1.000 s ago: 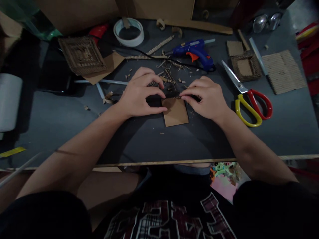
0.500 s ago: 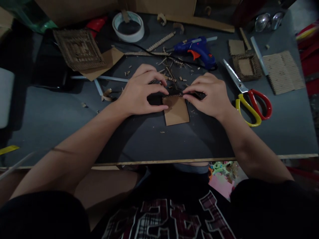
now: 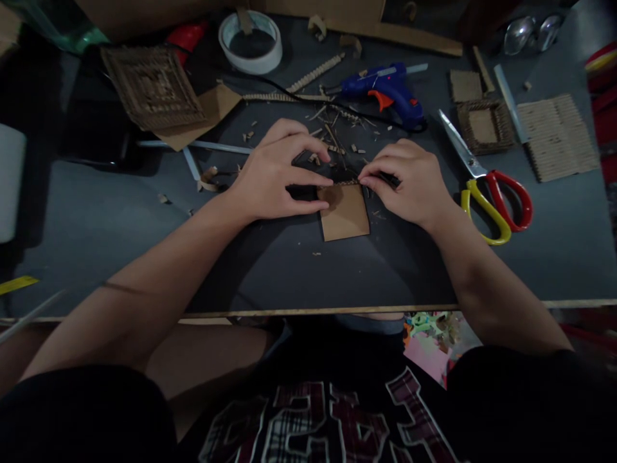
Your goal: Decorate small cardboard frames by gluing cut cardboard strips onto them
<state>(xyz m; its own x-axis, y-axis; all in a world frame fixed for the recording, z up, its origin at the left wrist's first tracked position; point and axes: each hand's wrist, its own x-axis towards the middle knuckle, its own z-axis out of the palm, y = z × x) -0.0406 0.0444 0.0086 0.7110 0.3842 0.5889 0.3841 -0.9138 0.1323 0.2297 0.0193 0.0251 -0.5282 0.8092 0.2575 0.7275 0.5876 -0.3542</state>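
Note:
A small brown cardboard square (image 3: 345,215) lies flat on the dark grey table (image 3: 120,218) in front of me. My left hand (image 3: 276,173) rests at its left edge, thumb and forefinger pressed on the card's upper left corner. My right hand (image 3: 409,183) pinches a thin corrugated cardboard strip (image 3: 348,183) lying along the card's top edge. Both hands have curled fingers. Small cardboard scraps (image 3: 337,132) lie just beyond my fingers.
A blue glue gun (image 3: 385,93) with a black cord lies behind the hands. Red and yellow scissors (image 3: 486,186) lie to the right, near a small woven cardboard tray (image 3: 484,125) and a corrugated mat (image 3: 559,135). A tape roll (image 3: 250,42) and a woven cardboard square (image 3: 152,87) sit at the back left.
My right hand has slid a little leftward along the card's top edge with the strip. The left hand holds its place. My view has shifted slightly.

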